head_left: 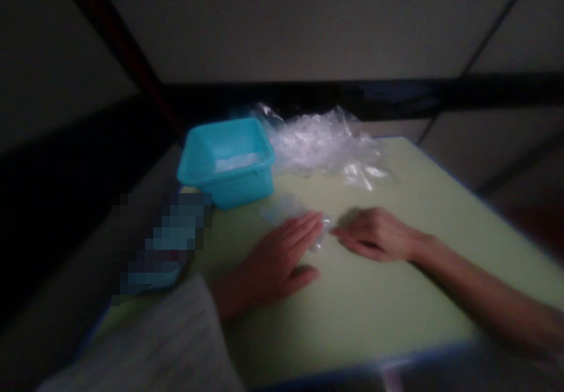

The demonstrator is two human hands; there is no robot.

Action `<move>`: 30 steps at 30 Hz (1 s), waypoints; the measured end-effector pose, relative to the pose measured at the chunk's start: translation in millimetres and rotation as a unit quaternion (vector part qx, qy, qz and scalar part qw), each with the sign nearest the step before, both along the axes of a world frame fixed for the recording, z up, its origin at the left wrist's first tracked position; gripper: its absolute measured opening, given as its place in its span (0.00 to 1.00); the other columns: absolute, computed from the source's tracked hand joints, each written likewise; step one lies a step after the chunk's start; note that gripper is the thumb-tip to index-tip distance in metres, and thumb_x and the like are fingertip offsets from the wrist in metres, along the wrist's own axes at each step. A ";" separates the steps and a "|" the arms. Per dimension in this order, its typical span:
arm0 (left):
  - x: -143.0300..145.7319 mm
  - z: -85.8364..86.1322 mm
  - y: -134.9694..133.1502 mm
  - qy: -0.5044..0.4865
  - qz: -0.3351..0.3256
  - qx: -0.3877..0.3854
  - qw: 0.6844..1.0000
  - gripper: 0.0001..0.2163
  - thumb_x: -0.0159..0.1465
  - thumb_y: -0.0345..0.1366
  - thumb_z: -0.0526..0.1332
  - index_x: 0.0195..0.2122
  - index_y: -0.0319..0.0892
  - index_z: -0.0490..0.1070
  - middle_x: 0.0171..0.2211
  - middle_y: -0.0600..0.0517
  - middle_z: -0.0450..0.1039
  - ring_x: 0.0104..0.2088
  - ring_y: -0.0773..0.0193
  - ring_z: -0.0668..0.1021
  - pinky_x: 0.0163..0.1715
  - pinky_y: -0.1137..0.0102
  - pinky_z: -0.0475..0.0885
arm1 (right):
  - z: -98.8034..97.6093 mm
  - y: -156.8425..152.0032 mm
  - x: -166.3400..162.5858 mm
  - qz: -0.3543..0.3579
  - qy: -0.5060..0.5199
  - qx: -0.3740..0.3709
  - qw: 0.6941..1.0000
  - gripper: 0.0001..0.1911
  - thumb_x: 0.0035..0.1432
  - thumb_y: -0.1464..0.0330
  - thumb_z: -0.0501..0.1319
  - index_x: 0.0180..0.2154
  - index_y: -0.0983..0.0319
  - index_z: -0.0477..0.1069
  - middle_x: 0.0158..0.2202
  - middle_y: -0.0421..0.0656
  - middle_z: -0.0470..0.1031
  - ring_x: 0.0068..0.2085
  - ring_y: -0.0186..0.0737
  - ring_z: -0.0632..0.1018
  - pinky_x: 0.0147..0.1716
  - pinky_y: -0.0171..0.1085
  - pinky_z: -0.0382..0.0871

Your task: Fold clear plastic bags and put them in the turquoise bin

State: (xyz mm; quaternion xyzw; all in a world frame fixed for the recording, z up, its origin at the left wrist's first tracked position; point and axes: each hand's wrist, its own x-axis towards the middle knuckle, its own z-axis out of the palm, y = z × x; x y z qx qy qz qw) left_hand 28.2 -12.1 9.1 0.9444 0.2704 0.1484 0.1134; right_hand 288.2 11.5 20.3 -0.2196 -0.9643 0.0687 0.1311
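Observation:
My left hand (282, 257) lies flat over a small clear plastic bag (284, 208), fingers together and stretched out, thumb held apart. The bag's far left part and its crinkled right end show around the fingers. Just right of that end, my right hand (374, 236) rests on the table with its fingers curled in and the fingertips close to the plastic. Whether those fingertips touch it or pinch anything is hidden and too blurred to tell.
A turquoise plastic basin (238, 189) with something whitish inside stands at the table's back left. Behind and right of it lies a heap of clear plastic bags (317, 142). A pixelated bluish object (171, 239) is at the left edge of the yellow-green table (374, 315).

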 end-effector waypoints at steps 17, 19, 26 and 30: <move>-6.0 0.7 0.1 0.050 -0.033 -0.047 0.997 0.34 0.64 0.51 0.52 0.65 0.39 0.42 0.66 0.43 0.42 0.65 0.55 0.48 0.63 0.59 0.46 | 5.4 2.4 -4.3 -0.065 -0.016 -0.040 0.997 0.18 0.64 0.64 0.50 0.48 0.65 0.71 0.36 0.48 0.76 0.36 0.41 0.76 0.33 0.37 0.63; -6.6 1.7 -0.8 0.048 -0.036 -0.051 0.997 0.34 0.64 0.52 0.52 0.65 0.40 0.42 0.66 0.43 0.42 0.65 0.54 0.49 0.63 0.59 0.46 | 6.2 2.5 -4.4 -0.063 -0.009 -0.045 0.997 0.17 0.64 0.64 0.51 0.48 0.64 0.72 0.36 0.48 0.77 0.36 0.41 0.76 0.32 0.37 0.63; -8.7 3.8 -1.1 0.064 -0.049 -0.047 0.996 0.33 0.64 0.53 0.51 0.65 0.40 0.45 0.66 0.44 0.42 0.65 0.53 0.48 0.63 0.57 0.45 | 6.3 3.3 -4.1 -0.063 -0.015 -0.040 0.997 0.16 0.64 0.64 0.51 0.45 0.63 0.74 0.33 0.47 0.77 0.33 0.40 0.76 0.32 0.37 0.63; -9.0 4.1 -0.9 0.070 -0.045 -0.050 0.995 0.32 0.64 0.52 0.52 0.64 0.42 0.47 0.66 0.44 0.42 0.65 0.52 0.48 0.63 0.56 0.45 | 2.6 2.7 -2.5 -0.056 -0.016 -0.006 0.998 0.17 0.65 0.64 0.49 0.44 0.64 0.74 0.34 0.47 0.77 0.34 0.40 0.76 0.33 0.38 0.63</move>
